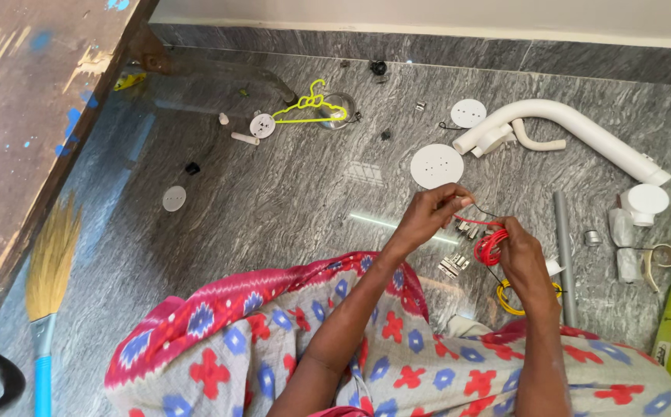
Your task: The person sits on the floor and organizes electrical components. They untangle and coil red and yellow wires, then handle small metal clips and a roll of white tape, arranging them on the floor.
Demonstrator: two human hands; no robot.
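My left hand [430, 218] pinches the free end of a red wire between thumb and fingers. My right hand [522, 259] grips a small coil of red wire [490, 247], with a thin dark wire running between the two hands. Both hands hover over the grey marble floor, above my patterned red and grey lap. Below my hands lie small metal clips [454, 265] and a coil of yellow wire [509, 297], partly hidden by my right wrist.
A round white plate [437, 165] and a smaller white disc [468, 113] lie ahead. A bent white pipe [575, 131] and a grey conduit [564, 255] sit at the right. A yellow hanger [312, 104], a wooden table [27, 108] and a broom [48, 286] stand left.
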